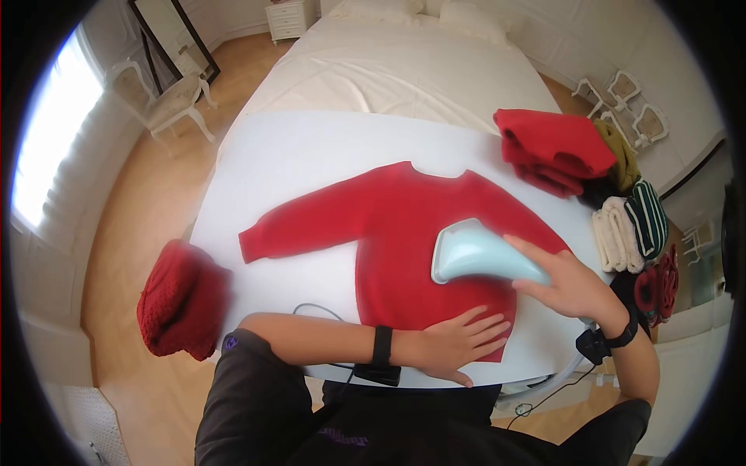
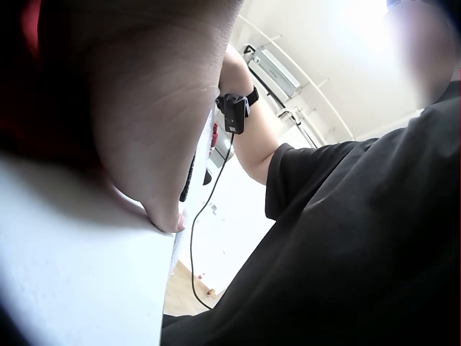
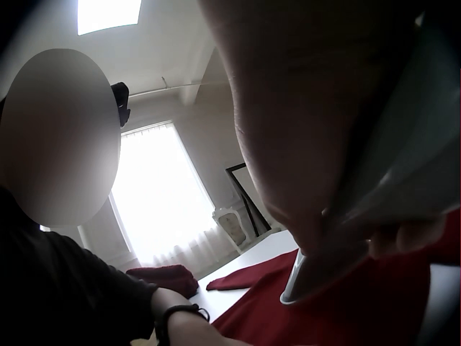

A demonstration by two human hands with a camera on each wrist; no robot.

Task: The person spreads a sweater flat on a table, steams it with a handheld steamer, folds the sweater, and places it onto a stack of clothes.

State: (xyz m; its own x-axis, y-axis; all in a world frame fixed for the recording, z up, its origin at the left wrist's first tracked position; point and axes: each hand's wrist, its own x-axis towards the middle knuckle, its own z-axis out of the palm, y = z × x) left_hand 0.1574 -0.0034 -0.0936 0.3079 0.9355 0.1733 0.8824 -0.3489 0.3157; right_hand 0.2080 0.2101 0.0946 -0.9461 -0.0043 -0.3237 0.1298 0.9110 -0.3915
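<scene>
A red sweater (image 1: 404,217) lies spread on a white board (image 1: 303,144), its left-side sleeve stretched out and the other partly hidden by my right arm. My right hand (image 1: 576,289) grips a pale blue garment steamer (image 1: 486,255) by its handle; the steamer's head is over the sweater's body. In the right wrist view, the white-rimmed steamer head (image 3: 328,274) is close against the red cloth. With fingers spread, my left hand (image 1: 451,346) rests flat on the sweater near its hem. The left wrist view shows its thumb (image 2: 167,215) at the board's edge.
Folded red knitwear (image 1: 556,147) and a cream and striped pile (image 1: 618,233) stand along the right side. A dark red knit (image 1: 183,299) sits at the board's left edge. A pale hose (image 1: 556,379) runs below the right hand. Behind the board is a bed (image 1: 435,66).
</scene>
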